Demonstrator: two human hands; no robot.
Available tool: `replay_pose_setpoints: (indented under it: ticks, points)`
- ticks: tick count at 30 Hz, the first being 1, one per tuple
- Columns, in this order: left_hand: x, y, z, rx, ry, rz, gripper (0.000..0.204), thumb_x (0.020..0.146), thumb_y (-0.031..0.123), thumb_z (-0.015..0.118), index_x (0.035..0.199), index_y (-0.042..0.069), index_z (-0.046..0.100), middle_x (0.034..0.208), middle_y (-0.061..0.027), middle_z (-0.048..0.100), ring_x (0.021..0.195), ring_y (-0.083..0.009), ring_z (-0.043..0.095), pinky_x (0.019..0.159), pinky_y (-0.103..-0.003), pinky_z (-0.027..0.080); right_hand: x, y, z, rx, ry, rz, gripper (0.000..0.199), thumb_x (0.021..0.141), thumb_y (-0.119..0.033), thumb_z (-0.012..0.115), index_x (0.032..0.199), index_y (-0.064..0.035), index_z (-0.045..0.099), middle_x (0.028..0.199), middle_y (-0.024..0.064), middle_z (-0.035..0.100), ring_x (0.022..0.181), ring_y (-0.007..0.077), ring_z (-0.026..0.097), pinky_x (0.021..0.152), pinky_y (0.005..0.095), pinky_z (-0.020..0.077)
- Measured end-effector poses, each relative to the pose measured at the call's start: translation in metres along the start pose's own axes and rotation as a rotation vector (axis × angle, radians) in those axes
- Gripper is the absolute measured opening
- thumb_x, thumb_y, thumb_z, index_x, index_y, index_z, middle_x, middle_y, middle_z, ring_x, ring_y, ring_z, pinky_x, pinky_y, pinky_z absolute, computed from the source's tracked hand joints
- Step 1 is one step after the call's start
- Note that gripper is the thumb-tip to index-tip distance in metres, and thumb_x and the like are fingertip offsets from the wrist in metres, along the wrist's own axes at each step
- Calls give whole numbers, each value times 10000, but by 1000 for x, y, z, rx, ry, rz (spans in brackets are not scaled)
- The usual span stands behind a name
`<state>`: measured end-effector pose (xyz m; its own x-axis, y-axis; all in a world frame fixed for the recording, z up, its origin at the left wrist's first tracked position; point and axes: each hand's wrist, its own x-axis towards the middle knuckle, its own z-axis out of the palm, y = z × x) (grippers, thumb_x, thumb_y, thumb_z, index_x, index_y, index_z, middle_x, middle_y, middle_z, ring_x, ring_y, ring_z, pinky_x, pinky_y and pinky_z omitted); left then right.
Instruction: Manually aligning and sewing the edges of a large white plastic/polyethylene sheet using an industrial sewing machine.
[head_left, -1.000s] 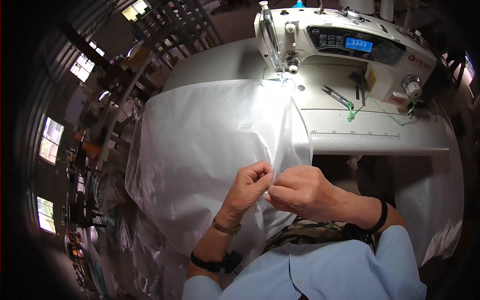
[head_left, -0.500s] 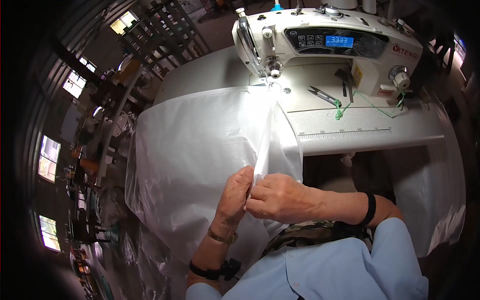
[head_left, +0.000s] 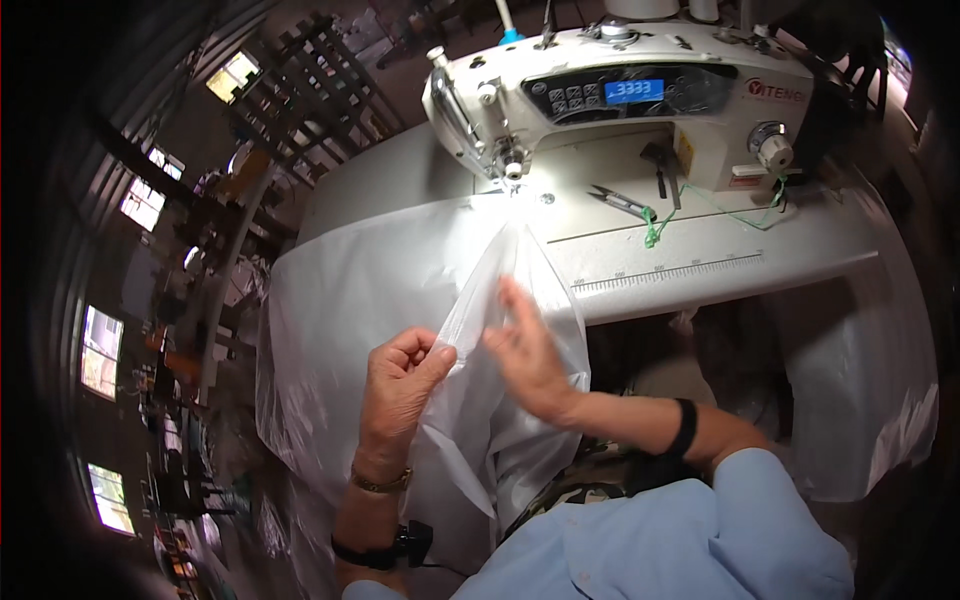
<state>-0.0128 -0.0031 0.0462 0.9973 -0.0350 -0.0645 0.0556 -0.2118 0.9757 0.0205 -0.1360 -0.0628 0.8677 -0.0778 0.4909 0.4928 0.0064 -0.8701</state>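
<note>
A large sheet of thin, shiny white material [head_left: 330, 290] drapes over the front of the sewing machine [head_left: 610, 90] and hangs down toward my lap. Its folded edge runs from the lit needle area to my left hand [head_left: 395, 390], which pinches it between thumb and fingers. Just right of that fold my right hand [head_left: 535, 360] hovers over the sheet, fingers stretched and apart, somewhat blurred and holding nothing. On the machine bed lie thread snips [head_left: 618, 202] with green string [head_left: 652, 230] tied to them.
A dark hammer-shaped tool [head_left: 658, 168] lies beneath the machine arm. A ruler scale [head_left: 660, 268] marks the table's front edge. More white sheeting [head_left: 850, 400] hangs at the right. Wooden racks [head_left: 330, 90] and cluttered shelving stand at the left.
Both hands were together at the folded edge. My right hand has let go and moved up toward the needle; my left has shifted left, spreading the fold. The whole view has shifted slightly.
</note>
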Motion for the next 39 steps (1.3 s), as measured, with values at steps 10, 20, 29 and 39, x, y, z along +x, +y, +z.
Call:
replay_pose_setpoints:
  ticks: [10, 20, 29, 39]
  points:
    - [-2, 1, 9, -28, -51, -35, 87, 942, 78, 667, 876, 26, 644, 753, 88, 550, 663, 20, 443, 609, -155, 364, -11, 14, -5, -284, -966, -271, 213, 840, -138, 632, 1002, 0, 626, 985, 179, 640, 904, 392, 615, 789, 471, 503]
    - [-6, -31, 34, -182, -100, -62, 103, 956, 89, 664, 880, 31, 626, 734, 94, 523, 652, 24, 426, 579, -146, 349, -50, 24, -114, -582, -181, 59, 304, 784, -164, 793, 817, -32, 522, 730, 116, 538, 644, 324, 542, 586, 416, 431]
    - [-9, -42, 36, -233, -106, -62, 86, 954, 89, 663, 891, 37, 638, 748, 86, 553, 660, 26, 450, 582, -145, 361, -49, -4, -104, -74, -420, 258, 199, 981, -134, 574, 848, 6, 525, 745, 165, 484, 656, 267, 500, 628, 363, 434]
    - [-7, -46, 36, -162, -161, -7, 65, 958, 57, 645, 917, 8, 633, 808, 66, 578, 713, 17, 476, 612, -158, 393, -30, -41, -82, 62, -514, 164, 177, 926, -140, 644, 828, -10, 577, 751, 113, 571, 718, 250, 540, 684, 359, 444]
